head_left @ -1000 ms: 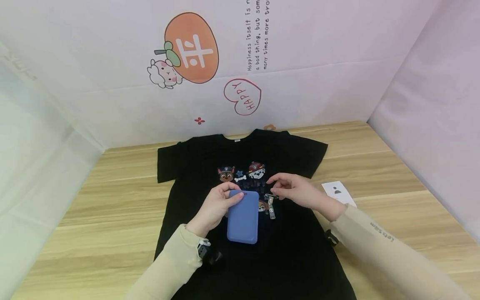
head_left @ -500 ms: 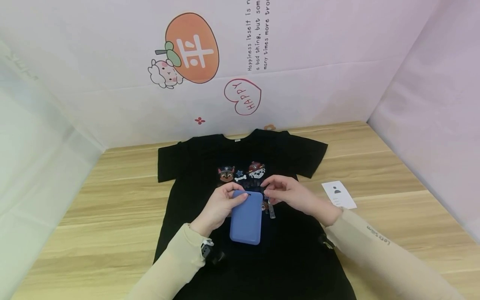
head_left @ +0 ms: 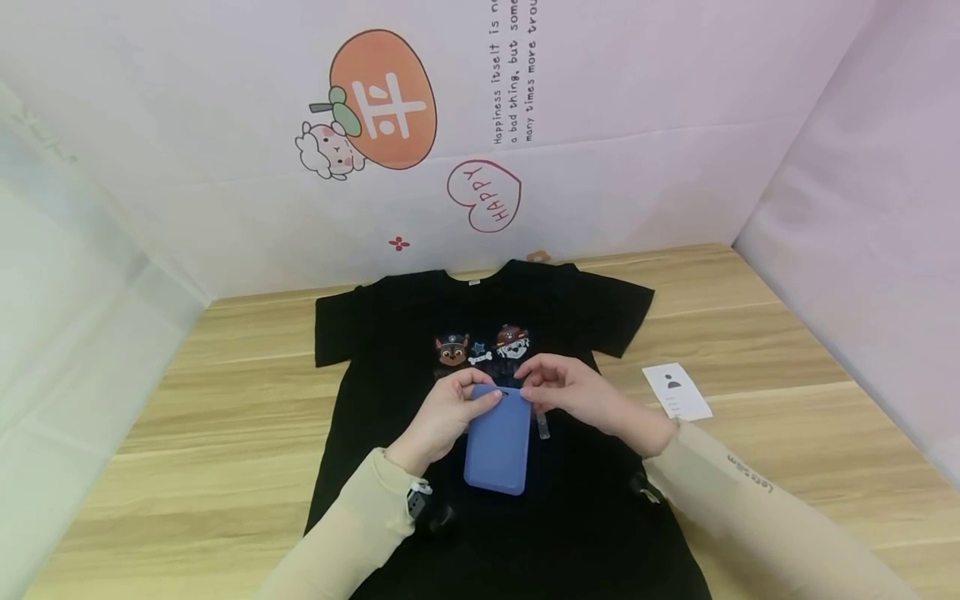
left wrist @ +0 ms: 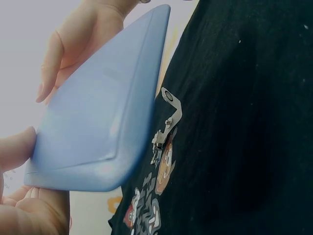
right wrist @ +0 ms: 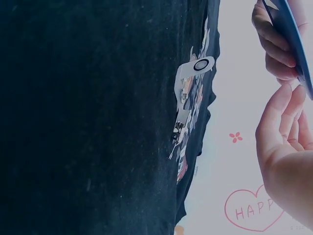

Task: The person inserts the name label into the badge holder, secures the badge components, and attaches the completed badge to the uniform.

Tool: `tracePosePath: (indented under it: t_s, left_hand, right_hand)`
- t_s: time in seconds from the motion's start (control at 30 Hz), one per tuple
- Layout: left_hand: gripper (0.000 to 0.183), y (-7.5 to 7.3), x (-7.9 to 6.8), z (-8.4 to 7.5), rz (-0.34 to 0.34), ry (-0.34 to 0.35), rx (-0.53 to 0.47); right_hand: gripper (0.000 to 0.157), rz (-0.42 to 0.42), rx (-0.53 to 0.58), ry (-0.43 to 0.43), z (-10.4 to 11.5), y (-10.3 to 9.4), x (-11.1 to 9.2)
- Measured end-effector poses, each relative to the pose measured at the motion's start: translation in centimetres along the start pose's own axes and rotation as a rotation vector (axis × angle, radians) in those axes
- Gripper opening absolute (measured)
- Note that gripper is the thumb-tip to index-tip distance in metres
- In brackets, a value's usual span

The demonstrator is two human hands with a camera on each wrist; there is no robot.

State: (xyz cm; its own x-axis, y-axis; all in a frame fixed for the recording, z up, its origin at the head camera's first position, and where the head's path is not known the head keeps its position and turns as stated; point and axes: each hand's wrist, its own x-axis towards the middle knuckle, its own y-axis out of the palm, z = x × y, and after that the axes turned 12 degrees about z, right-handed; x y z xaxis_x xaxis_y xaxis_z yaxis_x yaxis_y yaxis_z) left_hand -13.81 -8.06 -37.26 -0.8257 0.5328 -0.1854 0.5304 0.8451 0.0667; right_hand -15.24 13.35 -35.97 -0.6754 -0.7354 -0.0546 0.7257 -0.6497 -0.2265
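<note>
A blue badge holder [head_left: 497, 442] hangs upright over the black T-shirt [head_left: 420, 308], with a slot in its top edge. My left hand [head_left: 442, 417] pinches that edge beside the slot, thumb in front. At the top right corner my right hand [head_left: 573, 392] pinches the holder, its thumb on the corner; some of its fingers are hidden in the left wrist view. A badge clip [left wrist: 168, 117] with a clear snap strap lies on the shirt behind the holder, largely covered in the head view.
A white card [head_left: 677, 390] with a person icon lies on the wooden table [head_left: 202, 450], right of the shirt. Printed white cloth [head_left: 615, 150] walls the back, and plain cloth stands at both sides. Cartoon dogs [head_left: 452, 350] are printed on the shirt.
My left hand has moved the badge holder slightly to the right. My right hand has come left from beside the clip to the holder's top right corner.
</note>
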Motion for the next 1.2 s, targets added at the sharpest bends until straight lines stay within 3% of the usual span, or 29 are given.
tracePosePath:
  t_s: [0.4,0.73,1.0,1.2]
  left_hand:
    - [0.008,0.22,0.34,-0.06,-0.005,0.011,0.096]
    - [0.011,0.22,0.50,0.22,-0.008,0.004,0.107]
    - [0.015,0.17,0.56,0.32,0.005,-0.018,0.089]
    - [0.022,-0.08,0.10,0.45,0.011,-0.047,0.074]
  right_hand:
    - [0.025,-0.011,-0.022,0.022,-0.11,-0.19,0.16]
    - [0.023,-0.025,-0.011,0.016,-0.56,-0.12,0.22]
    - [0.022,-0.105,-0.036,-0.033,-0.78,0.05,0.15]
    - [0.021,-0.178,-0.010,-0.022,-0.82,-0.14,0.01]
